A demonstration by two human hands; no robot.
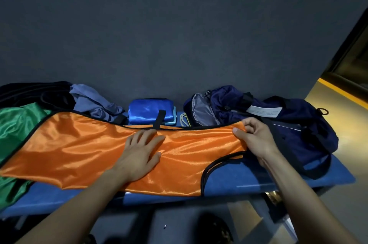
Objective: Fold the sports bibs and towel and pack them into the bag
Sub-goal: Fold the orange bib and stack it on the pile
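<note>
Left hand (139,152): flat, fingers spread, pressing the middle of the orange bib (83,150).
Right hand (253,137): pinches the bib's right end, thumb on top.
Orange bib: spread across the blue bench (235,181).
Folded blue bib (148,111): far, centre.
Bag (278,126): open, far right.
Green bib (14,124): left.
Grey-blue towel (93,102): far left, crumpled.

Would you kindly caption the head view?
Left hand flattens orange bib on blue bench; right hand pinches its end.
</note>
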